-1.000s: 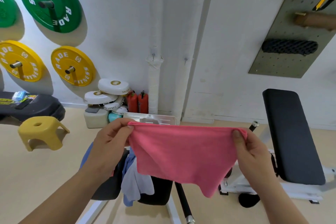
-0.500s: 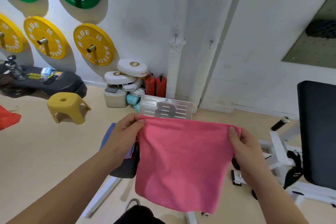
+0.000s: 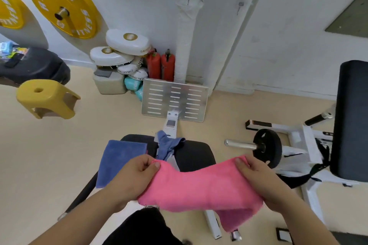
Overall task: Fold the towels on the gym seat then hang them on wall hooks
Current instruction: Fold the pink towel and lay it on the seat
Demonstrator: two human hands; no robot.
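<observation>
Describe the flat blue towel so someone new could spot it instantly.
Find the black gym seat below the slotted metal plate. On its left edge lies the flat blue towel, partly overhanging. Unlike the crumpled grey-blue towel beside it, it is darker and smooth.

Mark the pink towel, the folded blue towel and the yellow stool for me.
pink towel (image 3: 199, 187), head view, middle of the cloth.
folded blue towel (image 3: 119, 159), head view, centre of its flat top.
yellow stool (image 3: 52, 94), head view, seat beside the hole.

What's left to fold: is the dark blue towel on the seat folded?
Folded, seemingly: the dark blue towel lies as a flat, straight-edged rectangle.
</observation>
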